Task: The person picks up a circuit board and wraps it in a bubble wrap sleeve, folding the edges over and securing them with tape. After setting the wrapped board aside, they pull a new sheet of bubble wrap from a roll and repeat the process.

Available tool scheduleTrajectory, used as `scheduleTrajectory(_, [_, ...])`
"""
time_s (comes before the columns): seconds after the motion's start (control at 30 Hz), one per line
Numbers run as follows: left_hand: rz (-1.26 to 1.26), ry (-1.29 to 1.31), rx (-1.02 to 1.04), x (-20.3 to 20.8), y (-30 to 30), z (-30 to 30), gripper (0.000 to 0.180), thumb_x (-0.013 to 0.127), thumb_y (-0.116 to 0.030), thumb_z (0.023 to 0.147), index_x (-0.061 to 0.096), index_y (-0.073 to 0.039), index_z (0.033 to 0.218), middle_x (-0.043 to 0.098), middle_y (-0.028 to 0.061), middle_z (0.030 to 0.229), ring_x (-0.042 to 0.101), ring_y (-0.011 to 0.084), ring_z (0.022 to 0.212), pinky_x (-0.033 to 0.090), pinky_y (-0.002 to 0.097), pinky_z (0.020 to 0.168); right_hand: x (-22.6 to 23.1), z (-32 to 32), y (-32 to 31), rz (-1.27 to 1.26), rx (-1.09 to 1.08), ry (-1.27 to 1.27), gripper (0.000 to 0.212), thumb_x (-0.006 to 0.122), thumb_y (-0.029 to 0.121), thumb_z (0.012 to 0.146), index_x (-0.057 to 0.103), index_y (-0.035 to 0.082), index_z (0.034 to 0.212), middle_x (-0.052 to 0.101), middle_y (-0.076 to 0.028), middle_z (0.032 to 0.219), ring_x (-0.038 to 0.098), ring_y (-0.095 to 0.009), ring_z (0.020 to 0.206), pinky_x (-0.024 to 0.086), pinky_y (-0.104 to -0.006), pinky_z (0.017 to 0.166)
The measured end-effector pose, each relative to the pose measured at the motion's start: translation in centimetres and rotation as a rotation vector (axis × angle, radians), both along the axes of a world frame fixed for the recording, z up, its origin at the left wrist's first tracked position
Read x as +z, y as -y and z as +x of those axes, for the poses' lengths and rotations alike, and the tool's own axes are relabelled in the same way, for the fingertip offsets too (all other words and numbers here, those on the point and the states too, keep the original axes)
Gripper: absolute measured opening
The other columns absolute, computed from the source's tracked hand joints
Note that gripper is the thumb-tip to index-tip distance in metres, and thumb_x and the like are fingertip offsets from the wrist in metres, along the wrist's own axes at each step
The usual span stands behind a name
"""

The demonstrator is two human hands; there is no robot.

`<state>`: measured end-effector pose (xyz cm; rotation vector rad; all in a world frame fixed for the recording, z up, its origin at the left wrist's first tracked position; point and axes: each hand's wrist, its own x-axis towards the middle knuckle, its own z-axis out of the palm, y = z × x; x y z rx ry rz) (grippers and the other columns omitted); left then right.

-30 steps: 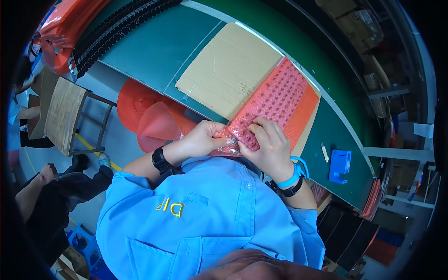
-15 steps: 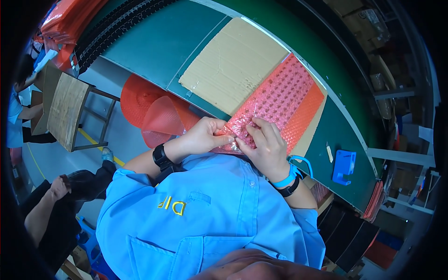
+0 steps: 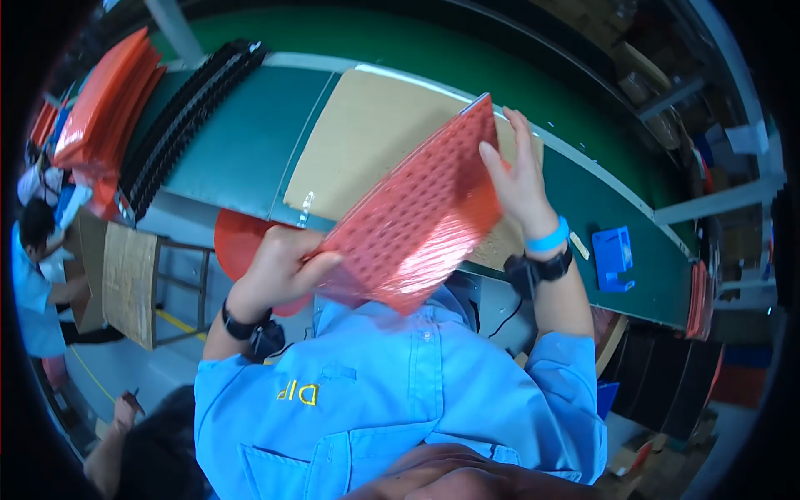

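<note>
A flat package in red bubble wrap (image 3: 417, 196), with rows of dark spots showing through, is lifted and tilted above the table. My left hand (image 3: 283, 267) is closed on its near left corner, thumb on top. At the opposite side my right hand (image 3: 525, 179) holds the edge, its thumb against the wrap and its fingers stretched out along the far corner. A sheet of brown cardboard (image 3: 342, 133) lies on the green table under the package. The near right end of the wrap shines and hangs over my shirt front.
A blue tape dispenser (image 3: 612, 258) stands on the table at the right. Black ribbed strips (image 3: 187, 117) and a pile of red bubble-wrap packages (image 3: 108, 108) are at the far left. A red roll (image 3: 237, 242) sits below the table edge. A person (image 3: 37, 283) works beside a wooden stool (image 3: 129, 283).
The package has come up off the cardboard and tilted. My hands, together at its near corner before, are now apart; the right has moved to the far right edge.
</note>
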<state>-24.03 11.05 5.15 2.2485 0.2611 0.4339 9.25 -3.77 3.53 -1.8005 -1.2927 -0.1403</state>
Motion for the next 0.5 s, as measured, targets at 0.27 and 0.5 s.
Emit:
scheduleTrajectory(0.27, [0.221,-0.047,0.235,2.0,-2.7,-3.9,0.020,0.076,-0.010,0.081,0.060,-0.001,0.073,0.047,0.0184,0.058,0.048,0.0358,0.050,0.036,0.0399,0.047,1.1,2.5,0.9,-0.112,0.287,-0.746,0.030,0.065,0.002,0.094,0.057,0.003,0.122,0.063,-0.007,0.117,0.060,-0.015,0.112,0.048,-0.0293,0.097])
scheduleTrajectory(0.5, [0.430,0.103,0.263,1.5,-2.3,-5.7,0.011,0.074,-0.004,0.073,0.064,0.000,0.077,0.050,0.0142,0.059,0.049,0.0323,0.053,0.036,0.0405,0.050,1.5,-0.5,4.6,-0.069,0.354,-0.614,0.021,0.068,0.000,0.091,0.060,0.003,0.110,0.067,-0.004,0.102,0.065,-0.013,0.098,0.053,-0.0276,0.088])
